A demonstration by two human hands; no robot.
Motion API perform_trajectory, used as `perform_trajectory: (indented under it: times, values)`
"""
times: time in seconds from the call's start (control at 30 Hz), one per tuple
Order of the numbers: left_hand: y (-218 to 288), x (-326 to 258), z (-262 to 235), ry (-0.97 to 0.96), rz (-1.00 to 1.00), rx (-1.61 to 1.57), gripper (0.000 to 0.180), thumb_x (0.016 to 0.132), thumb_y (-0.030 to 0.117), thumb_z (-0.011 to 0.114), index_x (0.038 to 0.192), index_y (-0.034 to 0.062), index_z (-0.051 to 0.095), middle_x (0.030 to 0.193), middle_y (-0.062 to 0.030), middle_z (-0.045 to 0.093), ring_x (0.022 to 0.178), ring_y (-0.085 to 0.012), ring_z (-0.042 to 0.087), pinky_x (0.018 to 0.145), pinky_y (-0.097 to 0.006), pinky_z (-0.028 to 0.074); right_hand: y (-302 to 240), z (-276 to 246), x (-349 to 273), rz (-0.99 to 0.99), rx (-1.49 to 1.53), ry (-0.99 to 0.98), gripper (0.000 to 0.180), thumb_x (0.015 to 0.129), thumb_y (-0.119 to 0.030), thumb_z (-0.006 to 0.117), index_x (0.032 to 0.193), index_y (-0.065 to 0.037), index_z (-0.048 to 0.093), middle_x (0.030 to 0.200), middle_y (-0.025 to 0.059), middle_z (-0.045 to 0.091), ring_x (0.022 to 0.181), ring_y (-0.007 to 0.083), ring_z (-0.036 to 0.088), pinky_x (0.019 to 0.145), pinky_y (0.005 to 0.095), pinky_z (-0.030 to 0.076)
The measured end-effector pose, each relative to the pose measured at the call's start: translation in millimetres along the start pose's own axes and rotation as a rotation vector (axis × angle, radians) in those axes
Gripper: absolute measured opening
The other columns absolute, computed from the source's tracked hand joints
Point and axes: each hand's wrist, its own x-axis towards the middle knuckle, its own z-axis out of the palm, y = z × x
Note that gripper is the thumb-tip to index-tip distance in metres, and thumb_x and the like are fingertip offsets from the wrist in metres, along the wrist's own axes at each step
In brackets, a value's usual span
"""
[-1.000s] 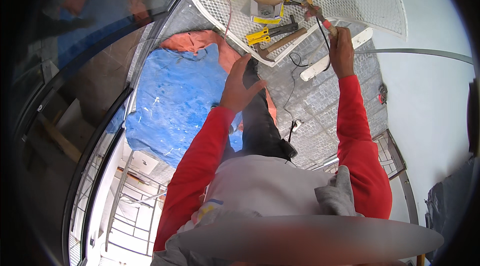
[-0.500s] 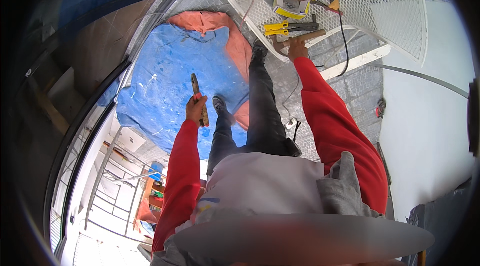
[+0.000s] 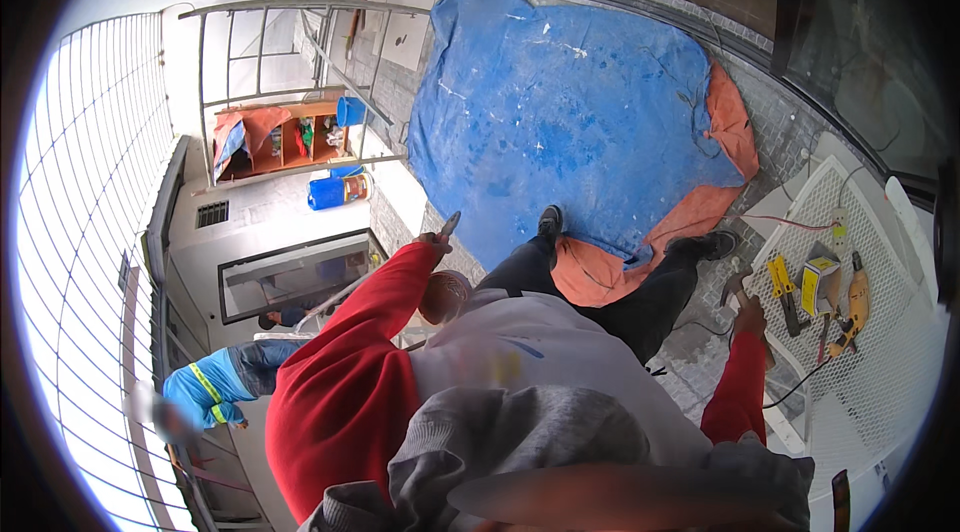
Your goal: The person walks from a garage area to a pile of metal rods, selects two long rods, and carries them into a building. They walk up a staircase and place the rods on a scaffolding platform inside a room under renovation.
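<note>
My left hand is closed round what looks like a pair of pliers; its dark tip sticks out past the fingers, and the rest is mostly hidden. On the other side, my right hand grips a hammer by its wooden handle. The hammer is beside the left edge of a white mesh panel. On that panel lie a yellow-handled tool, a small open yellow-and-white box and a yellow drill with a black cord.
A paint-marked blue tarp with an orange underside covers the floor ahead. Scaffold bars and an orange shelf unit stand at left, near a blue bucket. A person in a blue top is at the lower left.
My view has swung left, bringing the scaffold, shelves and another person into sight. My left hand, with the pliers, is now away from over the tarp. My right hand still holds the hammer.
</note>
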Motion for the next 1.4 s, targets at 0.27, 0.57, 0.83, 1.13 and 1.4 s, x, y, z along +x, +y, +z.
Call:
perform_trajectory:
  times: [0.27,0.57,0.83,1.13,1.4]
  values:
    - [-163,32,61,-0.003,-0.177,-0.611,0.027,0.07,0.016,0.082,0.09,0.0053,0.067,0.079,0.0031,0.065,0.072,-0.0051,0.059,0.067,-0.025,0.048,-218,-170,-15,-0.36,-0.079,0.091,0.05,0.077,-0.031,0.079,0.112,-0.003,0.058,0.098,0.0195,0.071,0.094,0.0382,0.069,0.081,0.048,0.055]
    - [-340,176,160,-0.455,-0.496,-1.271,0.045,0.075,0.011,0.076,0.117,0.0046,0.059,0.089,0.0018,0.065,0.078,-0.0071,0.062,0.069,-0.024,0.05,-484,-197,-70,-0.339,-0.111,0.091,0.043,0.078,-0.036,0.076,0.099,0.0,0.069,0.096,0.024,0.07,0.091,0.0392,0.068,0.08,0.0469,0.052]
    - [-434,206,172,-0.361,-0.66,-1.63,0.063,0.078,-0.005,0.072,0.136,-0.0031,0.047,0.097,0.0009,0.063,0.085,-0.0082,0.064,0.071,-0.023,0.053,-655,-137,-65,-0.348,0.082,-0.105,0.039,0.077,-0.035,0.077,0.082,0.003,0.069,0.067,0.0177,0.065,0.06,0.0318,0.065,0.06,0.0457,0.05]
    - [-487,260,177,-0.245,-0.774,-1.504,0.055,0.075,-0.003,0.076,0.124,-0.0111,0.053,0.099,-0.0049,0.062,0.083,-0.0095,0.063,0.071,-0.023,0.054,-1014,-98,-69,-0.764,-0.524,-0.053,0.041,0.079,-0.042,0.075,0.09,-0.003,0.069,0.088,0.0225,0.07,0.087,0.0423,0.067,0.074,0.049,0.051]
    - [-493,273,99,-0.074,-1.159,-1.925,0.055,0.07,-0.001,0.079,0.12,-0.012,0.056,0.103,-0.0072,0.063,0.085,-0.0136,0.064,0.074,-0.027,0.053,-1439,-11,-174,-1.404,-0.728,-0.196,0.041,0.082,-0.044,0.073,0.102,-0.008,0.066,0.09,0.02,0.07,0.088,0.0415,0.067,0.075,0.0506,0.051]
